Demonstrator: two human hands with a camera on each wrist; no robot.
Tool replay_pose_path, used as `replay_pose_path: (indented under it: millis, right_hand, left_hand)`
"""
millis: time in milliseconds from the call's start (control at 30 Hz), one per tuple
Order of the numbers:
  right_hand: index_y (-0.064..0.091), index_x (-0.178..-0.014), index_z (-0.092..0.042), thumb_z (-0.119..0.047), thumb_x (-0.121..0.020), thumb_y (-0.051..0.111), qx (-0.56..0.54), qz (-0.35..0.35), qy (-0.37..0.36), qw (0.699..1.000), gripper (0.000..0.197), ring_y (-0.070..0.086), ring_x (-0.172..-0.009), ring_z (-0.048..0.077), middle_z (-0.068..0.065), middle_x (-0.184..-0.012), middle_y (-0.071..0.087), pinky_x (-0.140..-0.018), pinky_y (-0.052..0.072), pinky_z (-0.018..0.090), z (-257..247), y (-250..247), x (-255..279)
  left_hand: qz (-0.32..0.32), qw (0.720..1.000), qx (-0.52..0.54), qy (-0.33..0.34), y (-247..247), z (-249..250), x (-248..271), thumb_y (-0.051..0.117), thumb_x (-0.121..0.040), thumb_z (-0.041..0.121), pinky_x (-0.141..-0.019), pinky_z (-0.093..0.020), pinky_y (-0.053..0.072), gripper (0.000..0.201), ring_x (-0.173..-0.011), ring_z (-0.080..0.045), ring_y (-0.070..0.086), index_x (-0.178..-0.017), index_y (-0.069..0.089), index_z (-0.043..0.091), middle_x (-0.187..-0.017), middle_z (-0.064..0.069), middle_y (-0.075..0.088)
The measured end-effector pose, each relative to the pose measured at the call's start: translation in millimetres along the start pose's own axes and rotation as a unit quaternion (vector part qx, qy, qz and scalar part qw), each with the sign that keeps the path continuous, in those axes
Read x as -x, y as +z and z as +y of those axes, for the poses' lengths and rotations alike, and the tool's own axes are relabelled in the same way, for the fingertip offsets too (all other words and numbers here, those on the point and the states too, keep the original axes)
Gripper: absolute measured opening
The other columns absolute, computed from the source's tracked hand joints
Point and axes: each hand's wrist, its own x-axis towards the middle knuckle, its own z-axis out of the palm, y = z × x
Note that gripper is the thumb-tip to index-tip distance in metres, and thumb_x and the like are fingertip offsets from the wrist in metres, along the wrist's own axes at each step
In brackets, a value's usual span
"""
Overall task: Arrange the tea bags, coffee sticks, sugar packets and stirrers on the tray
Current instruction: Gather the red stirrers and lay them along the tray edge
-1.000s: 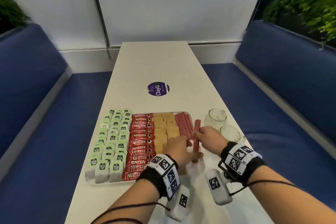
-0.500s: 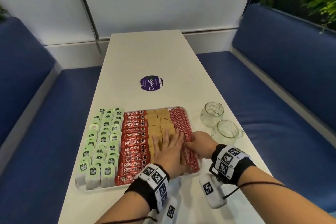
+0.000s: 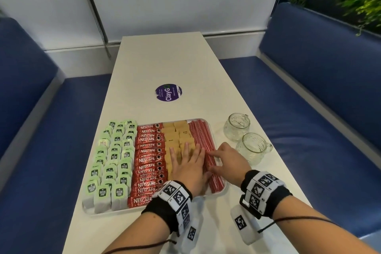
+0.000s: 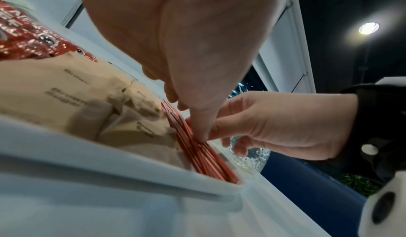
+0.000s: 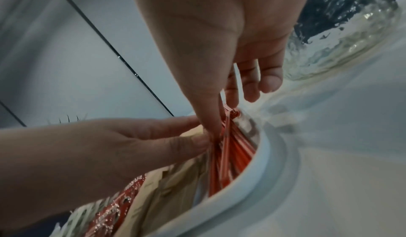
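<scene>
A white tray (image 3: 115,211) holds four rows: green tea bags (image 3: 115,159), red coffee sticks (image 3: 149,161), brown sugar packets (image 3: 179,136) and red striped stirrers (image 3: 201,136) along its right side. My left hand (image 3: 191,163) lies flat, fingers spread, on the near sugar packets, with its thumb at the stirrers' inner edge. My right hand (image 3: 214,161) reaches in from the right, its index finger and thumb touching the top of the stirrers (image 5: 232,154). The left wrist view shows both thumbs meeting on the stirrers (image 4: 204,155). Neither hand holds anything.
Two glass mugs (image 3: 237,127) (image 3: 253,147) stand just right of the tray, close to my right hand. A purple round sticker (image 3: 168,92) lies mid-table. Blue benches (image 3: 309,109) flank the narrow white table (image 3: 165,57), which ends at a white wall.
A second ago my right hand held a stirrer bundle beside the tray's right edge. That bundle now lies in the tray, and both hands have come down flat on the contents.
</scene>
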Motion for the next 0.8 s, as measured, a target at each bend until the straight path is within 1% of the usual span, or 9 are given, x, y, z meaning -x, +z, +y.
replay_pose_path:
  millis: [67, 133, 200, 300, 367, 433, 533, 667, 800]
  right_hand:
    - [0.05, -0.14, -0.029, -0.036, -0.086, 0.068, 0.002, -0.007, -0.005, 1.0, 0.058, 0.052, -0.106, 0.013, -0.002, -0.12, 0.048, -0.092, 0.043, 0.025, 2, 0, 0]
    - [0.052, -0.138, -0.028, -0.033, -0.086, 0.069, -0.022, 0.007, -0.014, 1.0, 0.056, 0.05, -0.105, 0.01, -0.004, -0.121, 0.048, -0.09, 0.04, 0.021, 7, 0, 0]
    - [0.051, -0.139, -0.028, -0.032, -0.086, 0.068, -0.019, 0.008, -0.035, 0.999, 0.056, 0.048, -0.109, 0.009, -0.006, -0.126, 0.048, -0.091, 0.037, 0.019, 11, 0, 1]
    - [0.042, -0.145, -0.028, -0.036, -0.09, 0.063, 0.013, -0.01, -0.061, 0.998, 0.06, 0.041, -0.124, 0.014, -0.009, -0.141, 0.04, -0.102, 0.038, 0.027, 18, 1, 3]
    - [0.032, -0.15, -0.03, -0.041, -0.093, 0.057, 0.043, -0.022, -0.077, 0.996, 0.064, 0.035, -0.128, 0.017, -0.012, -0.154, 0.026, -0.107, 0.037, 0.035, 22, 1, 5]
    - [0.02, -0.154, -0.031, -0.047, -0.095, 0.05, 0.091, -0.056, -0.086, 0.991, 0.068, 0.03, -0.13, 0.019, -0.014, -0.161, 0.012, -0.109, 0.034, 0.038, 23, 2, 5]
    - [0.011, -0.155, -0.03, -0.048, -0.097, 0.043, 0.135, -0.087, -0.087, 0.983, 0.068, 0.029, -0.132, 0.02, -0.014, -0.162, 0.008, -0.108, 0.033, 0.04, 22, 1, 4]
    - [0.01, -0.155, -0.028, -0.051, -0.094, 0.048, 0.156, -0.115, -0.095, 0.976, 0.076, 0.026, -0.135, 0.02, -0.016, -0.162, 0.005, -0.111, 0.03, 0.042, 20, -3, 3]
    - [0.009, -0.155, -0.028, -0.048, -0.093, 0.052, 0.153, -0.134, -0.101, 0.974, 0.078, 0.02, -0.141, 0.02, -0.015, -0.162, 0.002, -0.114, 0.027, 0.044, 18, -6, -1]
  left_hand:
    - [-0.013, 1.0, -0.005, -0.003, 0, 3, -1, 0.03, -0.096, 0.063, -0.099, -0.062, -0.034, 0.082, -0.145, -0.029, -0.028, -0.156, -0.01, 0.023, -0.162, 0.002, -0.017]
    - [-0.035, 0.999, -0.015, -0.002, 0, 5, -2, 0.035, -0.092, 0.069, -0.1, -0.064, -0.033, 0.092, -0.145, -0.029, -0.029, -0.155, -0.012, 0.022, -0.162, 0.002, -0.017]
    - [-0.049, 0.998, -0.028, 0.002, 1, 5, -3, 0.038, -0.089, 0.072, -0.099, -0.064, -0.033, 0.097, -0.145, -0.03, -0.029, -0.156, -0.011, 0.021, -0.163, 0.001, -0.017]
    - [-0.04, 0.999, -0.031, 0.003, 1, 4, -4, 0.04, -0.087, 0.073, -0.098, -0.064, -0.035, 0.1, -0.145, -0.03, -0.029, -0.156, -0.007, 0.02, -0.163, -0.002, -0.017]
    - [-0.033, 0.999, -0.027, -0.001, 1, 4, -5, 0.042, -0.085, 0.075, -0.094, -0.062, -0.038, 0.104, -0.144, -0.03, -0.03, -0.156, -0.009, 0.019, -0.162, -0.002, -0.018]
    - [-0.046, 0.998, -0.041, 0.002, 2, 3, -5, 0.042, -0.083, 0.077, -0.09, -0.062, -0.04, 0.107, -0.144, -0.031, -0.03, -0.155, -0.012, 0.019, -0.162, -0.002, -0.019]
    - [-0.065, 0.997, -0.047, 0.002, 2, 1, -7, 0.043, -0.08, 0.079, -0.092, -0.064, -0.037, 0.111, -0.144, -0.031, -0.029, -0.154, -0.015, 0.02, -0.162, -0.001, -0.019]
    - [-0.067, 0.997, -0.042, 0.011, -1, -1, -6, 0.046, -0.078, 0.08, -0.095, -0.064, -0.035, 0.114, -0.145, -0.03, -0.028, -0.154, -0.015, 0.021, -0.162, 0.001, -0.018]
    - [-0.073, 0.996, -0.04, 0.01, -4, -3, -6, 0.049, -0.076, 0.08, -0.096, -0.064, -0.035, 0.118, -0.146, -0.031, -0.026, -0.155, -0.015, 0.02, -0.162, 0.0, -0.019]
